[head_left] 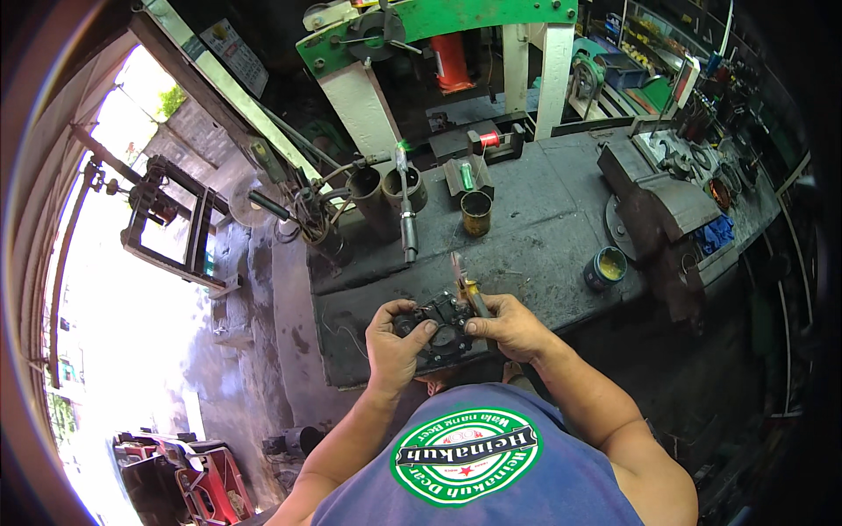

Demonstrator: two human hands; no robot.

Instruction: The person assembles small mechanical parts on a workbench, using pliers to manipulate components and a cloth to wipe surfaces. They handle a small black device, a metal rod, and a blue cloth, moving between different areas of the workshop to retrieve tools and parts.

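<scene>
Close to my body, at the bench's near edge, I hold a dark, greasy machine part [445,337] with several bolts and a round opening. My left hand [395,346] grips its left side, thumb pressed on the near face. On its other side my right hand [513,329] is closed, with the thumb against the part's edge. A slim tool with a yellow section and dark handle [472,289] points away from my right hand and seems held in its fingers; its exact kind is unclear. The undersides of both hands are hidden.
On the dark workbench [544,219] stand a rusty can [476,215], a dark tub of yellowish stuff [607,267] and pots holding tools. A metal rod-like tool [409,232] leans there. A vise-like machine [658,210] stands right; a green-and-white frame [360,96] rises behind.
</scene>
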